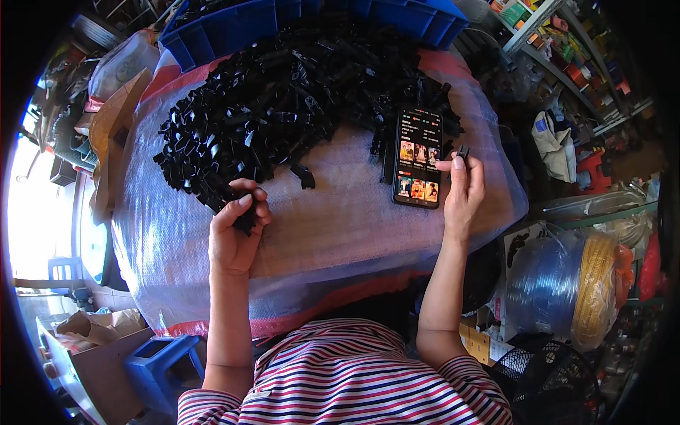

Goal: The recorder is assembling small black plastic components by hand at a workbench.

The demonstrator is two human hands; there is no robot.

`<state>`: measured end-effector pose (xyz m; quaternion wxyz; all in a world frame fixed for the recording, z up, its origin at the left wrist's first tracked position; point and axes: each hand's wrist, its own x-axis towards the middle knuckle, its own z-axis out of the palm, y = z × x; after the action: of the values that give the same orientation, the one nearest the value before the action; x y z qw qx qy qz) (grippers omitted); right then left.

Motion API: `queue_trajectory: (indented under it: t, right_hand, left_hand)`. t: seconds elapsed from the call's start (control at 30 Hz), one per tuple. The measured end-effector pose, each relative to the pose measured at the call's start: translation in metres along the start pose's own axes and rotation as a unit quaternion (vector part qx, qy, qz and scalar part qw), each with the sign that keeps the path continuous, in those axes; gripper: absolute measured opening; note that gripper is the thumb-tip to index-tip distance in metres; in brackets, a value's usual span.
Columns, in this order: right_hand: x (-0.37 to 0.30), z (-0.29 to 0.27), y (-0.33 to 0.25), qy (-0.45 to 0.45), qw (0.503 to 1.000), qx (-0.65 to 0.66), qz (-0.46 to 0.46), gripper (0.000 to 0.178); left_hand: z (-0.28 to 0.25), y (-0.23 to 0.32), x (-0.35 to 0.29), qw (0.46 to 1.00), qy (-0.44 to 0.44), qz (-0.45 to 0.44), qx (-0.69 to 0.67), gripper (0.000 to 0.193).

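A large heap of small black plastic parts (227, 120) is spread over a woven plastic sheet (326, 234). Next to the heap's near left edge, my left hand (241, 227) is closed around a black plastic part (245, 222), mostly hidden by the fingers. A smartphone (416, 159) with a lit screen of small pictures lies right of the middle, against the heap. Beside its right edge, my right hand (465, 188) pinches a small black part (462, 151). One of its fingertips reaches over the screen; whether it touches the glass I cannot tell. A single black part (303, 176) lies apart from the heap.
A blue plastic crate (234, 32) stands behind the heap. At the right are a shelf (531, 28) of packages, wrapped rolls of clear and yellow tubing (545, 283) and a black fan (549, 372). A blue stool (166, 368) stands at lower left.
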<state>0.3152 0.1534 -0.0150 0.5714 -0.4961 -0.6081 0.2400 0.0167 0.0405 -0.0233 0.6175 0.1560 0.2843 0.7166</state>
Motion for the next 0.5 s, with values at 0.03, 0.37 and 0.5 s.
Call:
queue_trajectory:
  t: [0.03,0.37,0.5]
  right_hand:
    - [0.0001,0.0001,0.0001,0.000,1.000,-0.001,-0.005,0.024]
    - [-0.0004,0.0011,-0.0016,-0.010,1.000,-0.004,0.004,0.023]
    - [-0.0001,-0.0002,0.0010,-0.011,1.000,-0.004,-0.001,0.023]
  left_hand:
    - [-0.0002,0.0002,0.0002,1.000,-0.002,-0.003,-0.003,0.022]
    - [-0.0007,0.0000,0.0001,1.000,-0.002,-0.002,-0.006,0.022]
    - [-0.0012,-0.0001,0.0007,1.000,-0.005,-0.006,-0.012,0.023]
